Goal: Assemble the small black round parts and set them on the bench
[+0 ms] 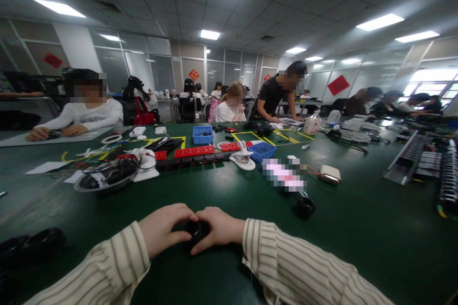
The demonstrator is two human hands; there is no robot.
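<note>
A small, shiny black round part (196,231) is held low over the green table, close in front of me. My left hand (165,229) grips its left side, with the thumb and fingers curled around it. From the right, my right hand (222,227) closes on the same part, and the fingertips of both hands nearly meet on top. My fingers cover much of it, so its exact kind is unclear. Similar black rings (45,242) lie at the left edge, and another black ring (305,208) sits to the right of my hands.
A clear bowl of dark cables (105,182) stands front left. Beyond are a row of red socket modules (195,151), a white clip (243,158), blue baskets (203,136) and a cream-coloured case (329,175). Metal racks (402,159) occupy the right. Several people work around the table.
</note>
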